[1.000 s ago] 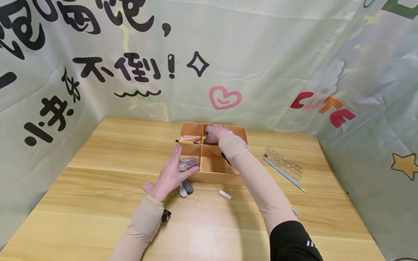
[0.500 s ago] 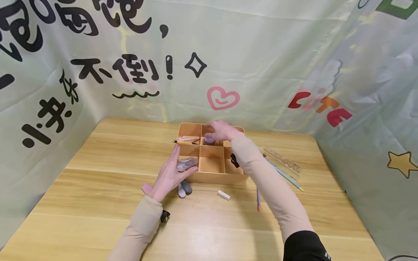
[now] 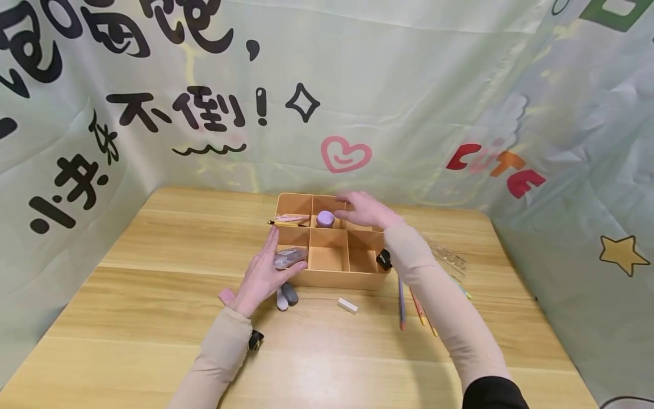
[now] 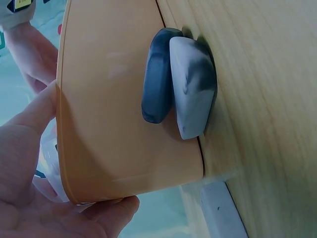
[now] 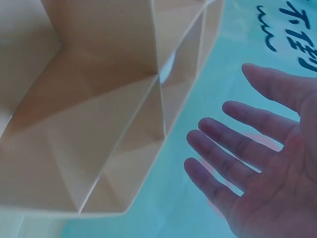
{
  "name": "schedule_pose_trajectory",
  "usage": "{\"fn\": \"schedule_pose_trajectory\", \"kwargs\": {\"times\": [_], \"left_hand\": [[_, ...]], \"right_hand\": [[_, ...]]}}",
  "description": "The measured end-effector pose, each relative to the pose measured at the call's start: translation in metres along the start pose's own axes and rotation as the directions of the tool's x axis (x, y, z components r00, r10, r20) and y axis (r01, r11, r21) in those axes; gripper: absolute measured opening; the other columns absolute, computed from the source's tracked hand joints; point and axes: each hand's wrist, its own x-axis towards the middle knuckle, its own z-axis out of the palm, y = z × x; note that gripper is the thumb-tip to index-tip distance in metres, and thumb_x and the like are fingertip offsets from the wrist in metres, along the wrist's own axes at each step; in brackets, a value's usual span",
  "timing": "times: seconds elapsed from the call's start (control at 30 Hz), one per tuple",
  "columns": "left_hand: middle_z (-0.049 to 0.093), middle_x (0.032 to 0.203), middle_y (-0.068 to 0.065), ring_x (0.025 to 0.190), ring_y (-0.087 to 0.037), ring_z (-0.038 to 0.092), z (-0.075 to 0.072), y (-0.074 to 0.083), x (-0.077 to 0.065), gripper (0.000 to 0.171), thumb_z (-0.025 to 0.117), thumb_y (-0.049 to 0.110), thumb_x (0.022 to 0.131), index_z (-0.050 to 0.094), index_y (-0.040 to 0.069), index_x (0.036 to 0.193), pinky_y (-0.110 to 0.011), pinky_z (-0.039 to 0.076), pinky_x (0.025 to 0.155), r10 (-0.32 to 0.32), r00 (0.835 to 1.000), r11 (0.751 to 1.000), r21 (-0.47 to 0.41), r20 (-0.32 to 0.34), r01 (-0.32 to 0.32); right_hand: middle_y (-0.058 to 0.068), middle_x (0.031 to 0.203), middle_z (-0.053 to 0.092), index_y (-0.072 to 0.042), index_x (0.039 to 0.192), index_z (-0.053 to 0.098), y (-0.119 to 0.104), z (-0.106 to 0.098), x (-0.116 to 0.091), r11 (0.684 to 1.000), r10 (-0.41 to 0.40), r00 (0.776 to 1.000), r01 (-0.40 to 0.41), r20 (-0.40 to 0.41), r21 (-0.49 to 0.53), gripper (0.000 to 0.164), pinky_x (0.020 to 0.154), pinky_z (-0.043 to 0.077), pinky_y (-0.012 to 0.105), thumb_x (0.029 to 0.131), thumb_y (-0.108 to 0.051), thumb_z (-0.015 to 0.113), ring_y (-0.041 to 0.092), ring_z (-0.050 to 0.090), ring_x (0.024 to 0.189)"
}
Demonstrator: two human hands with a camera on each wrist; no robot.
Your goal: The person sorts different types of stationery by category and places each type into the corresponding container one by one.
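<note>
A tan organizer box with several compartments stands toward the back of the table. My left hand rests on its front left corner, straight fingers along the left side and thumb at the front rim. Beside the thumb, a clear packet lies in the front left compartment. A small round purple tub sits in the back middle compartment. Over the back right compartment is my right hand, fingers spread and nothing held, as the right wrist view also shows. Pink and yellow pencils lie in the back left compartment.
Two erasers, dark and light, lean against the front wall. A white eraser and a pink eraser lie on the table. Several pencils and a clear ruler lie to the right. A printed curtain hangs behind.
My right hand has let go of the purple tub in the back middle compartment and moved right and up, its fingers spreading. My left hand stays at the box corner.
</note>
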Motion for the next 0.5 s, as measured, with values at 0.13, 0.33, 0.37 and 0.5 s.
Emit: {"fn": "schedule_pose_trajectory", "kwargs": {"times": [0.13, 0.33, 0.37, 0.5], "left_hand": [[0.002, 0.171, -0.01, 0.153, -0.041, 0.021, 0.0, 0.001, 0.0, 0.111, 0.073, 0.054, 0.087, 0.007, 0.004, 0.162, -0.055, 0.024, 0.125, -0.001, 1.0, 1.0, 0.0, -0.002, 0.001], [0.001, 0.171, -0.011, 0.153, -0.041, 0.021, 0.0, 0.001, 0.0, 0.111, 0.073, 0.054, 0.087, 0.007, 0.004, 0.162, -0.056, 0.023, 0.125, -0.003, 1.0, 1.0, -0.007, 0.0, 0.003], [0.001, 0.171, -0.01, 0.153, -0.041, 0.02, 0.0, 0.001, -0.001, 0.112, 0.073, 0.054, 0.087, 0.007, 0.004, 0.162, -0.056, 0.023, 0.125, -0.004, 1.0, 1.0, -0.01, 0.001, 0.004], [0.0, 0.171, -0.01, 0.154, -0.041, 0.019, 0.0, 0.001, -0.001, 0.112, 0.072, 0.055, 0.087, 0.006, 0.005, 0.162, -0.055, 0.023, 0.125, -0.006, 1.0, 1.0, -0.014, 0.006, 0.006]], "right_hand": [[0.022, 0.145, 0.056, 0.004, 0.143, 0.051, 0.006, -0.005, -0.017, 0.999, -0.008, 0.999, 0.01, -0.035, 0.038, 0.052, 0.114, 0.042, 0.053, 0.1, -0.024, 0.06, 0.041, 0.054, 0.133], [0.022, 0.147, 0.055, 0.003, 0.144, 0.051, 0.025, -0.011, -0.047, 0.995, 0.03, 0.995, -0.021, -0.094, 0.097, 0.05, 0.113, 0.041, 0.057, 0.101, -0.022, 0.059, 0.043, 0.051, 0.134], [0.022, 0.147, 0.055, 0.002, 0.144, 0.051, 0.029, -0.012, -0.053, 0.994, 0.045, 0.994, -0.034, -0.103, 0.109, 0.05, 0.113, 0.041, 0.058, 0.101, -0.023, 0.06, 0.042, 0.05, 0.135], [0.024, 0.148, 0.053, 0.002, 0.144, 0.051, 0.05, -0.013, -0.073, 0.984, 0.091, 0.986, -0.067, -0.138, 0.164, 0.05, 0.112, 0.041, 0.06, 0.102, -0.023, 0.059, 0.044, 0.049, 0.134]]}}
